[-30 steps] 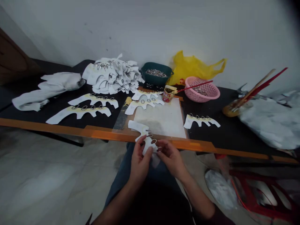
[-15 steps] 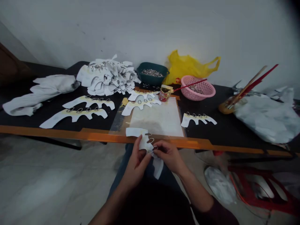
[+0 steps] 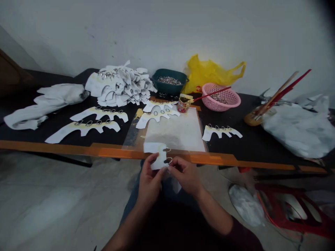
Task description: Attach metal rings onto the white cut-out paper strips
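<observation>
My left hand (image 3: 149, 178) grips a white paper cut-out (image 3: 156, 155) with metal rings (image 3: 167, 155) along one edge, held just in front of the table's orange edge. My right hand (image 3: 185, 175) pinches at that edge, its fingertips against the lower ring. The hands hide the cut-out's lower part. Several finished cut-outs (image 3: 82, 127) with rings lie on the black tabletop (image 3: 235, 148), beyond my hands. One more (image 3: 156, 116) lies at the top of a pale board (image 3: 174, 130).
A heap of white cut-outs (image 3: 119, 86) sits at the back, near a green tub of metal rings (image 3: 169, 81), a small glue pot (image 3: 184, 103), a pink basket (image 3: 221, 97) and a yellow plastic bag (image 3: 209, 74). A white bag (image 3: 297, 129) lies at the right. A red stool (image 3: 285, 209) stands on the floor.
The cut-out has turned in my hands, and less of it hangs below them. Its rings now stick out to the right, and my hands sit slightly lower.
</observation>
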`<action>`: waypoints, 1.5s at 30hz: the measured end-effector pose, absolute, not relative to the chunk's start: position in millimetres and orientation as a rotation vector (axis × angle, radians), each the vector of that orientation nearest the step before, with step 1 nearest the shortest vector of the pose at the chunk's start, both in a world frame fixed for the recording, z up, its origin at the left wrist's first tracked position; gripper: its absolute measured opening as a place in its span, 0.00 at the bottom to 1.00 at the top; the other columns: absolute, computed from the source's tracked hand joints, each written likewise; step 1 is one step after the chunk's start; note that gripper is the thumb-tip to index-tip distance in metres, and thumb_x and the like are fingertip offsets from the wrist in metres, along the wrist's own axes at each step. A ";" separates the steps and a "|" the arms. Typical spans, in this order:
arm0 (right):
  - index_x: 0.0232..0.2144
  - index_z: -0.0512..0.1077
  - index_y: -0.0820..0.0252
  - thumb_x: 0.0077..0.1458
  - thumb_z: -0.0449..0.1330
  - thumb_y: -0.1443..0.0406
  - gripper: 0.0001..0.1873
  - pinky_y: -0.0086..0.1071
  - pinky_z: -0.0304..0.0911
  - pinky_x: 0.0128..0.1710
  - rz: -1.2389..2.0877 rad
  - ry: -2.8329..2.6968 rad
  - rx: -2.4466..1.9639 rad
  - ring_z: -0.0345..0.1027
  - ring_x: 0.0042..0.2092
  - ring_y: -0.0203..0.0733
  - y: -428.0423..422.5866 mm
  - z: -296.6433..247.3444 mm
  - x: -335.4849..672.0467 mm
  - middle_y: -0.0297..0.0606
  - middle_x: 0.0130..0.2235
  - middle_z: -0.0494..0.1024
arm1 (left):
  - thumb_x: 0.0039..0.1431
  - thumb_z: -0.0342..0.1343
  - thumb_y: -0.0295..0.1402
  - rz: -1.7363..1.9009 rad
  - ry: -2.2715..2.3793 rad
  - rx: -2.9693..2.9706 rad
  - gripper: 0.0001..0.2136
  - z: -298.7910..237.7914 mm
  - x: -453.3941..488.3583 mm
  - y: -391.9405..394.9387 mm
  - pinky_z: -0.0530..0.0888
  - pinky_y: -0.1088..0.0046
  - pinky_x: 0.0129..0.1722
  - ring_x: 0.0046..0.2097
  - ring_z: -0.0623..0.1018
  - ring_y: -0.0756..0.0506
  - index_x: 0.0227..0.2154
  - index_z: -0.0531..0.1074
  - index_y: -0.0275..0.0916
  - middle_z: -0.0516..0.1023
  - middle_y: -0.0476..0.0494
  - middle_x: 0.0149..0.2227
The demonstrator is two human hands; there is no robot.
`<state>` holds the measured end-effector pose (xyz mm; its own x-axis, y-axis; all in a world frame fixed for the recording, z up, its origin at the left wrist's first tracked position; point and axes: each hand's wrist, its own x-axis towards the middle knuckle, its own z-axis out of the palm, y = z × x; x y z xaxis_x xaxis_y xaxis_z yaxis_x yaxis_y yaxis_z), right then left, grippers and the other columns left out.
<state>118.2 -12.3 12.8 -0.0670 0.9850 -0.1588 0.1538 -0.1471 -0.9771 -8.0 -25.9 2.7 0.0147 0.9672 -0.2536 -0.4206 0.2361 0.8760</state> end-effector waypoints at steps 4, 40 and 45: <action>0.23 0.64 0.60 0.45 0.59 0.63 0.07 0.25 0.52 0.26 1.459 -1.169 -1.310 0.55 0.26 0.31 -14.4 7.4 117.8 0.28 0.23 0.64 | 0.48 0.59 0.30 1.208 0.914 0.553 0.24 -3.4 -8.7 -25.5 0.70 0.77 0.33 0.32 0.74 0.52 0.49 0.59 0.46 0.74 0.46 0.41; 0.32 0.73 0.61 0.55 0.54 0.63 0.10 0.25 0.59 0.28 1.047 -2.215 -1.238 0.66 0.27 0.32 50.6 83.7 158.7 0.34 0.29 0.75 | 0.43 0.61 0.32 1.145 0.579 0.424 0.17 30.9 -35.8 14.8 0.67 0.63 0.50 0.49 0.72 0.40 0.40 0.73 0.37 0.76 0.40 0.43; 0.34 0.73 0.61 0.55 0.52 0.61 0.12 0.25 0.62 0.27 1.337 -1.994 -1.241 0.67 0.28 0.33 64.0 71.2 151.1 0.35 0.30 0.75 | 0.39 0.63 0.27 1.261 0.864 0.340 0.12 19.5 -16.2 22.7 0.71 0.69 0.45 0.42 0.76 0.44 0.31 0.75 0.37 0.79 0.45 0.35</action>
